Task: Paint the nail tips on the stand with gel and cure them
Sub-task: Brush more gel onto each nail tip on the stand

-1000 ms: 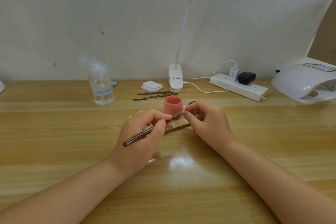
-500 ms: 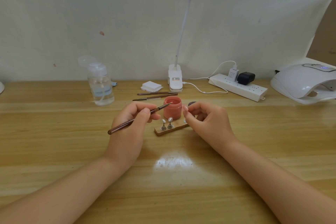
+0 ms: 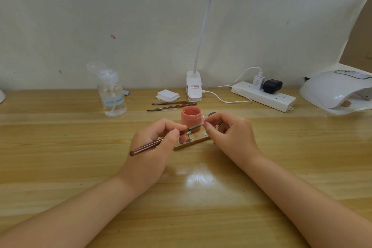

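Observation:
My left hand (image 3: 155, 143) grips a brown brush (image 3: 145, 148) like a pen, its bristle end reaching right to a small nail tip on a peg (image 3: 203, 123) that my right hand (image 3: 229, 133) pinches between thumb and fingers. An open pink gel jar (image 3: 190, 116) stands just behind the brush tip. Below the hands lies the wooden stand (image 3: 193, 143) with small metal pegs (image 3: 188, 139) on it. The white curing lamp (image 3: 334, 90) sits at the far right of the table.
Two spare brushes (image 3: 171, 105) lie behind the jar, beside a stack of white pads (image 3: 167, 94). A clear pump bottle (image 3: 111, 94) stands at the back left. A clip lamp base (image 3: 193, 88), its cable and a power strip (image 3: 263, 96) line the back edge.
The brush left the gel jar and came back down to the nail tip in my right hand. My left hand shifted right and lower, covering part of the stand.

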`<state>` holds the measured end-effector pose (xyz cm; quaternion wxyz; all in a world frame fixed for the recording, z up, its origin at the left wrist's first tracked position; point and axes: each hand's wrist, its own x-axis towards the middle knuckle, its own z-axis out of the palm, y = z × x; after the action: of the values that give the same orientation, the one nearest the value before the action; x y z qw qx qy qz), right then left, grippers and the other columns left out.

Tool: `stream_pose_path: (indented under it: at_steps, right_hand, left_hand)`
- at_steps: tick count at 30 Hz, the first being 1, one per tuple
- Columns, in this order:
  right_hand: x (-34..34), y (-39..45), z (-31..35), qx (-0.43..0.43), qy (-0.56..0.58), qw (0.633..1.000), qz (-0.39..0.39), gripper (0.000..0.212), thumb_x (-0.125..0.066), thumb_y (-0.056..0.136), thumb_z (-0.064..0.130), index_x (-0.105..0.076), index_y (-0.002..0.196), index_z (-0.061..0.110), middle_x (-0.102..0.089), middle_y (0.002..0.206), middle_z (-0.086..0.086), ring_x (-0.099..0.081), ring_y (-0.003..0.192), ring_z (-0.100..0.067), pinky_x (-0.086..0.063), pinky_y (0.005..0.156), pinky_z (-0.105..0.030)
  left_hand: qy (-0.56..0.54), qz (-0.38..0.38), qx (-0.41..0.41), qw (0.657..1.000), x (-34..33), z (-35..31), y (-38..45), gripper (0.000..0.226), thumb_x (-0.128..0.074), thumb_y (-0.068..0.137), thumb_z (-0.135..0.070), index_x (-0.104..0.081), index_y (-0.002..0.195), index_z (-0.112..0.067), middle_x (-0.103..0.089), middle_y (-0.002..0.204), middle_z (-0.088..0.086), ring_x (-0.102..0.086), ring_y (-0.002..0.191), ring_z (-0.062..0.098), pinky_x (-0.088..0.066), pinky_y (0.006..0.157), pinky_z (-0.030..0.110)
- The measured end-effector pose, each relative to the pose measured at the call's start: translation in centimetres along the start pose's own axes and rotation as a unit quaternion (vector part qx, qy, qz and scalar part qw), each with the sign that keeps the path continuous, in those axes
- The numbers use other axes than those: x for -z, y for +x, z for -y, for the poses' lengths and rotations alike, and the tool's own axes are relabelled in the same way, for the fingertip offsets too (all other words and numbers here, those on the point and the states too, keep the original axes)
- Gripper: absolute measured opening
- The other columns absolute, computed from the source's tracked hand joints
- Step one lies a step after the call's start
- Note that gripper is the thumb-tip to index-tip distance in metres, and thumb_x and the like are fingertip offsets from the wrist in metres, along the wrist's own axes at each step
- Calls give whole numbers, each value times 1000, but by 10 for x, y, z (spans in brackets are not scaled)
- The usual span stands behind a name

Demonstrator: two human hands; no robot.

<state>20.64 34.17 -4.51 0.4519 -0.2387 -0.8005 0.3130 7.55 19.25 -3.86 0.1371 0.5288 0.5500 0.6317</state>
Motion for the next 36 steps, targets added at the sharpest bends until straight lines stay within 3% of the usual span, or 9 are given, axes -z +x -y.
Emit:
stream_pose_path:
  at_steps: [7, 9, 14, 18, 21, 26, 29, 33, 36]
  right_hand:
    - [0, 0, -1, 4, -11, 1000, 2, 16, -73, 82, 18, -68, 75, 31, -70, 74, 10, -59, 53, -18, -53, 57, -41]
    - [0, 0, -1, 6, -10, 1000, 2, 15, -73, 82, 19, -68, 75, 31, -69, 73, 11, -59, 53, -21, -52, 56, -41]
    - [-1, 0, -2, 1, 4, 1000, 3, 13, -73, 83, 15, -69, 76, 26, -70, 74, 8, -58, 53, -24, -52, 55, -43]
    - [-2, -1, -3, 0, 11, 1000, 11, 5, -73, 84, 16, -71, 80, 18, -70, 74, 9, -57, 53, -26, -52, 54, -41]
    - [-1, -1, -3, 7, 7, 1000, 15, 7, -72, 84, 15, -71, 79, 19, -70, 73, 14, -57, 52, -31, -51, 52, -42]
    - [-1, 0, -4, 1, 5, 1000, 16, 6, -73, 84, 15, -72, 81, 20, -69, 74, 8, -58, 52, -28, -51, 53, -40]
    - [-1, 0, -3, 2, 2, 1000, 18, 7, -72, 84, 15, -71, 80, 20, -69, 72, 14, -57, 52, -28, -50, 52, -36]
    - [0, 0, -3, -1, -4, 1000, 14, 8, -73, 84, 15, -70, 79, 20, -68, 71, 13, -58, 52, -26, -49, 52, -35]
    - [0, -1, -2, 5, -7, 1000, 16, 7, -73, 84, 16, -71, 80, 20, -67, 70, 16, -58, 51, -25, -49, 52, -33]
  left_hand:
    - [-1, -8, -1, 1000, 0, 1, 0, 18, -53, 98, -9, -70, 102, -15, -75, 91, -6, -69, 93, 5, -48, 76, 10]
    - [0, 2, 2, 1000, 0, 2, 0, 19, -54, 97, -7, -71, 97, -15, -75, 89, -3, -69, 90, 5, -48, 76, 10]
    - [-4, -29, -20, 999, 3, 2, 0, 21, -51, 88, -29, -69, 90, -19, -74, 83, 2, -69, 85, 11, -49, 80, 15]
    - [-12, -44, 1, 999, 0, 3, 3, 18, -51, 96, -21, -69, 97, -19, -75, 86, -2, -69, 86, 7, -49, 77, 15]
    - [-14, -22, -4, 1000, 0, 2, 2, 21, -50, 93, -15, -71, 91, -14, -75, 81, 2, -70, 84, 6, -47, 76, 10]
    - [-9, -44, -11, 999, 1, 1, 2, 21, -50, 95, -18, -71, 94, -20, -75, 84, -2, -69, 84, 6, -49, 75, 14]
    - [6, -27, 4, 1000, -2, 2, 2, 17, -54, 97, -17, -71, 98, -21, -75, 87, -6, -68, 85, 3, -49, 75, 12]
    - [11, -9, -21, 1000, -2, -1, -2, 23, -52, 88, -31, -71, 92, -18, -74, 82, -1, -69, 86, 9, -49, 77, 13]
    - [3, -27, -21, 999, -2, -2, -2, 16, -54, 93, -24, -69, 97, -20, -74, 86, -4, -69, 86, 8, -50, 76, 15]
